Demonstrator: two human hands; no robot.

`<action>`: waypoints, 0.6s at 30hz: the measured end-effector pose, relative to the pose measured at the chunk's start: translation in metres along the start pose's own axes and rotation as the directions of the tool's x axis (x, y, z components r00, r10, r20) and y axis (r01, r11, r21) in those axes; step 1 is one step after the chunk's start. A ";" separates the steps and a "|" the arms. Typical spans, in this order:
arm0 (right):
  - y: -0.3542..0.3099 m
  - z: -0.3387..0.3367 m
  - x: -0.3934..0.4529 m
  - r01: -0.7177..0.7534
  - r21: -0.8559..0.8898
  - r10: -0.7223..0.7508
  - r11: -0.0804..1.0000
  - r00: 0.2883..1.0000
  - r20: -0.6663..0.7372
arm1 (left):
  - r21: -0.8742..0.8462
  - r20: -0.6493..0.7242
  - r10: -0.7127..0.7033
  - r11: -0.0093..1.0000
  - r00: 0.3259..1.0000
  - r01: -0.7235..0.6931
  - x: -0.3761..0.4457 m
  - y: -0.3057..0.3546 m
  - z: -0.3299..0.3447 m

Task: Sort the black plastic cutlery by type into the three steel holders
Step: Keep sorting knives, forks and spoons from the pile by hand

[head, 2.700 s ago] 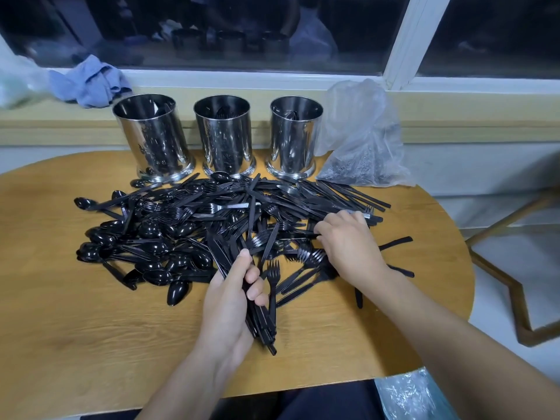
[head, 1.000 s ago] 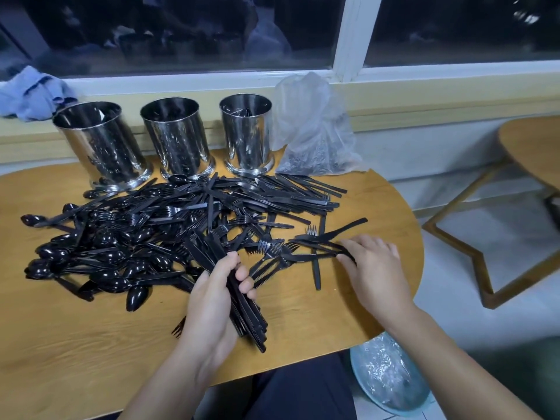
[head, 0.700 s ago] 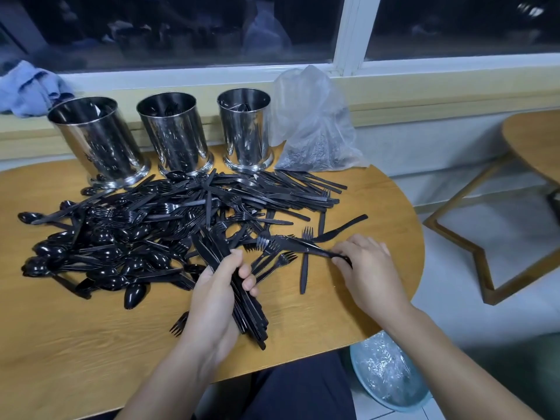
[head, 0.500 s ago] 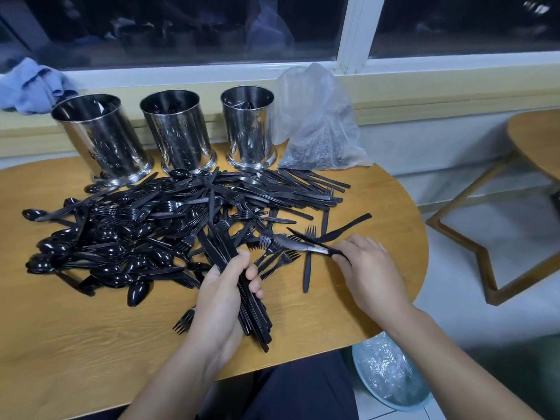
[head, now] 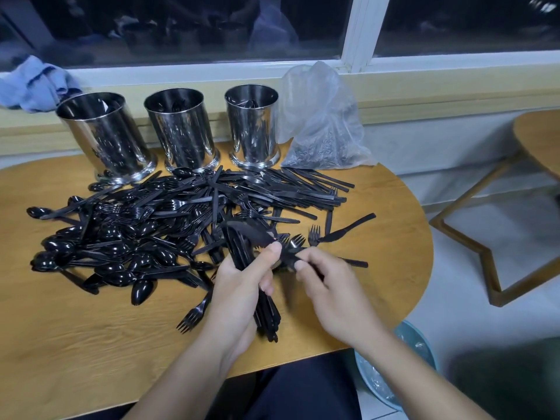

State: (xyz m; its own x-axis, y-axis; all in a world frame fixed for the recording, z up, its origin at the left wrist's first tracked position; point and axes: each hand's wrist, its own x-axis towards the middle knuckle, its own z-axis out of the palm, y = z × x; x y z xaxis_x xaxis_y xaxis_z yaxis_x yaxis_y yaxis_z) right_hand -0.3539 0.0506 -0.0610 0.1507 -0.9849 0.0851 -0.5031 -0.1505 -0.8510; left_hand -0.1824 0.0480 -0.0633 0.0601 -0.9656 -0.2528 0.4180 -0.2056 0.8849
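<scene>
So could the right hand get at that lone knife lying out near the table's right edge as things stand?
Probably yes. The knife lies on bare table beyond the right hand, with nothing over it. But that hand is pinching another piece of cutlery, so it would likely pass that to the left hand first.

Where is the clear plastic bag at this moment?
In the head view, the clear plastic bag stands at the back right of the wooden table, leaning against the window ledge, just right of the rightmost steel holder.
</scene>
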 end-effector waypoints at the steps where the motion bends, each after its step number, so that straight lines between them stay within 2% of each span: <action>1: -0.007 0.004 -0.003 0.003 0.035 -0.005 0.999 0.999 0.054 | -0.019 0.005 0.002 1.000 1.000 -0.002 0.000 0.002 0.002; 4: -0.017 0.008 -0.008 0.044 0.061 -0.052 0.997 0.989 0.140 | -0.045 -0.026 -0.032 0.998 0.999 0.031 0.000 0.005 0.001; 7: -0.008 0.003 -0.008 0.133 -0.011 -0.129 0.991 0.978 0.161 | -0.019 -0.054 -0.060 0.998 0.997 0.059 0.001 0.005 -0.005; 10: 0.022 -0.012 0.001 0.117 -0.192 -0.121 0.974 0.993 -0.008 | -0.137 -0.060 -0.080 0.988 0.995 0.071 0.003 0.004 -0.009; 12: 0.044 -0.026 0.010 0.045 -0.367 -0.108 0.929 0.982 -0.153 | -0.159 -0.044 -0.090 0.984 0.995 0.082 0.004 0.003 -0.011; 13: 0.054 -0.031 0.015 0.011 -0.425 -0.097 0.905 0.979 -0.181 | -0.148 -0.040 -0.096 0.985 0.995 0.089 0.004 0.002 -0.012; 18: 0.075 -0.036 0.025 0.044 -0.564 -0.128 0.825 0.985 -0.112 | -0.064 -0.052 -0.067 0.996 0.996 0.064 0.004 0.000 -0.011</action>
State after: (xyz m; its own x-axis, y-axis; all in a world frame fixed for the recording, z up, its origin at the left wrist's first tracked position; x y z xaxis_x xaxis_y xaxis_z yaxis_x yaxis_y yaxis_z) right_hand -0.4187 0.0117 -0.1042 0.1180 -0.9607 0.2511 -0.8884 -0.2151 -0.4056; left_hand -0.1725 0.0459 -0.0684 0.0788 -0.9401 -0.3318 0.4778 -0.2565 0.8402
